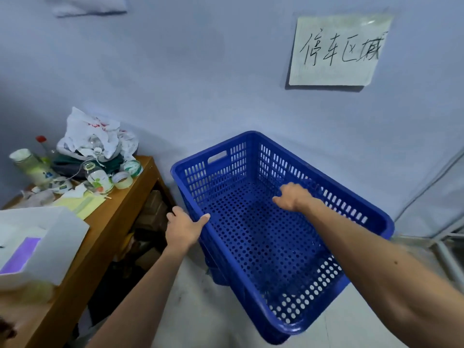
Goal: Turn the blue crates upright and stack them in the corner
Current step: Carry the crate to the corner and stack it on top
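Note:
A blue perforated crate [273, 247] stands upright with its open top towards me, close to the wall and beside a wooden table. Another blue crate seems to sit beneath it; only a bit of blue shows at its lower left [216, 270]. My left hand [184, 228] grips the crate's left long rim, thumb on the inside. My right hand [292, 197] reaches across the opening to the right long rim, fingers curled on it.
A wooden table [105, 229] on the left carries bottles, tape rolls, a plastic bag, papers and a white box. Boxes fill the shelf under it. A handwritten paper sign [339, 50] hangs on the wall. A white metal frame [447, 249] stands at the right.

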`<state>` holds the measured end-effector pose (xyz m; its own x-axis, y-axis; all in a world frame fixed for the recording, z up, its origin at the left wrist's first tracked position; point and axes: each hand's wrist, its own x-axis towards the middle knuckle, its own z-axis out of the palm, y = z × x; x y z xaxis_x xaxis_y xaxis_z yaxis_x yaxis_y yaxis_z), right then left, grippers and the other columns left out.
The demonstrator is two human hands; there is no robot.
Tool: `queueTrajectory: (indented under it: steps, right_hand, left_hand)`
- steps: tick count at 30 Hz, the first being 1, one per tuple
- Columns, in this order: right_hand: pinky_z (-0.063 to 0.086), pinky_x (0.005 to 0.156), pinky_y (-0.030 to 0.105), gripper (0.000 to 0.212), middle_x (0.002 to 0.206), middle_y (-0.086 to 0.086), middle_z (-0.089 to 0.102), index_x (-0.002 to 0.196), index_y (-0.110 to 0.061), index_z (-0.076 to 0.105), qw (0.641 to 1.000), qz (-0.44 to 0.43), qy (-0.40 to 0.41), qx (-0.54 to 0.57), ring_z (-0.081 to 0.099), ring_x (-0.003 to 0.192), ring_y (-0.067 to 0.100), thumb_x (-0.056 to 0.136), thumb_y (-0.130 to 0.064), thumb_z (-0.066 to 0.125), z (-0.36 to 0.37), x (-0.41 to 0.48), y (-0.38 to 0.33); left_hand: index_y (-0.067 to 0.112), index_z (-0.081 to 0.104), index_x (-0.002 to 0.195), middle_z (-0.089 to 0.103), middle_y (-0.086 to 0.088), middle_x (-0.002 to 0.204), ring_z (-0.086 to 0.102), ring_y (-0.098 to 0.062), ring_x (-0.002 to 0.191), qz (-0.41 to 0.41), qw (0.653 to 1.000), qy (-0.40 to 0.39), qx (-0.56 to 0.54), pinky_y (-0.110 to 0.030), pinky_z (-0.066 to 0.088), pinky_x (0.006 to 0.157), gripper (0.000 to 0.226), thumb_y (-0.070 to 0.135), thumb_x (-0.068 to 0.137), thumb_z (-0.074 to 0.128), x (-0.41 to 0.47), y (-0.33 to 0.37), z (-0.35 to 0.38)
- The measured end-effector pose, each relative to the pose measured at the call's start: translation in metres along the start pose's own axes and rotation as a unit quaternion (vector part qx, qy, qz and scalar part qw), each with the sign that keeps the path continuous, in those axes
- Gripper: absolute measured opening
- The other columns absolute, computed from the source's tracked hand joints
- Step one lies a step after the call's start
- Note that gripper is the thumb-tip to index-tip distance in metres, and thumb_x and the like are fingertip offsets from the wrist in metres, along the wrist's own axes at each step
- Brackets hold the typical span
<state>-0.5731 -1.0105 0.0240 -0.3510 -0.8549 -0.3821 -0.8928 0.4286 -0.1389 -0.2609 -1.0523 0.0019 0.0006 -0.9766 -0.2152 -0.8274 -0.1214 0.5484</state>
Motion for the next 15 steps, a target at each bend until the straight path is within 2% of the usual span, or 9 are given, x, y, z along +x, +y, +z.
queueTrajectory:
  steps: [3, 5, 7, 8, 9, 11, 13, 15]
  right_hand:
    - [0.048, 0.099, 0.053, 0.068, 0.136, 0.019, 0.057, 0.131, -0.003, 0.058, 0.995, -0.027, -0.083, 0.057, 0.058, 0.119, 0.038, 0.097, -0.059, 0.042, 0.023, -0.032, -0.041]
    - [0.049, 0.094, 0.049, 0.076, 0.128, 0.02, 0.062, 0.116, 0.001, 0.064, 0.988, -0.043, -0.111, 0.1, 0.062, 0.109, 0.036, 0.093, -0.068, 0.04, 0.037, -0.056, -0.07]
    - [0.043, 0.087, 0.042, 0.069, 0.1, 0.009, 0.064, 0.091, -0.013, 0.063, 0.982, -0.05, -0.114, 0.142, 0.059, 0.086, 0.025, 0.088, -0.077, 0.038, 0.05, -0.08, -0.099]
    - [0.042, 0.082, 0.038, 0.065, 0.09, 0.002, 0.059, 0.085, -0.018, 0.059, 0.981, -0.061, -0.111, 0.147, 0.054, 0.078, 0.019, 0.085, -0.08, 0.038, 0.055, -0.09, -0.11]
    - [0.042, 0.079, 0.036, 0.065, 0.089, -0.001, 0.057, 0.088, -0.018, 0.059, 0.982, -0.07, -0.109, 0.139, 0.052, 0.077, 0.018, 0.084, -0.08, 0.041, 0.062, -0.099, -0.119]
    - [0.044, 0.074, 0.037, 0.06, 0.096, 0.001, 0.056, 0.107, -0.016, 0.057, 0.987, -0.071, -0.111, 0.096, 0.054, 0.082, 0.023, 0.086, -0.071, 0.051, 0.078, -0.114, -0.13]
    - [0.043, 0.066, 0.037, 0.04, 0.089, 0.003, 0.052, 0.11, -0.017, 0.047, 0.993, -0.051, -0.096, 0.053, 0.051, 0.073, 0.023, 0.093, -0.052, 0.056, 0.095, -0.126, -0.133]
    - [0.039, 0.055, 0.035, 0.026, 0.078, 0.003, 0.048, 0.11, -0.016, 0.042, 0.999, -0.023, -0.032, 0.026, 0.044, 0.059, 0.02, 0.099, -0.038, 0.049, 0.108, -0.138, -0.136]
  left_hand:
    - [0.01, 0.04, 0.137, 0.041, -0.013, 0.139, 0.042, -0.033, 0.13, 0.158, 0.978, 0.06, 0.12, -0.047, 0.043, 0.103, 0.087, 0.073, 0.079, 0.059, 0.012, -0.015, -0.007]
    - [0.014, 0.05, 0.136, 0.051, -0.007, 0.139, 0.047, -0.026, 0.13, 0.299, 0.932, 0.059, 0.198, -0.044, 0.04, 0.109, 0.072, 0.067, 0.088, 0.051, 0.029, -0.019, -0.008]
    - [0.02, 0.062, 0.127, 0.062, 0.001, 0.13, 0.053, -0.018, 0.123, 0.407, 0.879, 0.01, 0.248, -0.041, 0.038, 0.109, 0.052, 0.057, 0.096, 0.043, 0.044, -0.017, -0.01]
    - [0.023, 0.067, 0.12, 0.066, 0.004, 0.123, 0.056, -0.015, 0.118, 0.436, 0.86, -0.013, 0.264, -0.041, 0.038, 0.107, 0.047, 0.055, 0.098, 0.04, 0.049, -0.014, -0.01]
    - [0.025, 0.069, 0.116, 0.068, 0.006, 0.118, 0.057, -0.013, 0.113, 0.459, 0.843, -0.037, 0.277, -0.041, 0.038, 0.106, 0.049, 0.057, 0.098, 0.037, 0.052, -0.012, -0.012]
    - [0.027, 0.071, 0.114, 0.069, 0.008, 0.113, 0.059, -0.011, 0.108, 0.482, 0.824, -0.076, 0.289, -0.043, 0.037, 0.108, 0.068, 0.076, 0.089, 0.031, 0.056, -0.008, -0.018]
    - [0.026, 0.069, 0.121, 0.068, 0.006, 0.116, 0.059, -0.013, 0.112, 0.483, 0.815, -0.119, 0.297, -0.044, 0.031, 0.114, 0.091, 0.093, 0.071, 0.033, 0.057, -0.007, -0.025]
    - [0.024, 0.064, 0.129, 0.065, 0.005, 0.124, 0.056, -0.015, 0.119, 0.479, 0.803, -0.152, 0.32, -0.044, 0.026, 0.117, 0.108, 0.099, 0.056, 0.039, 0.061, -0.004, -0.03]
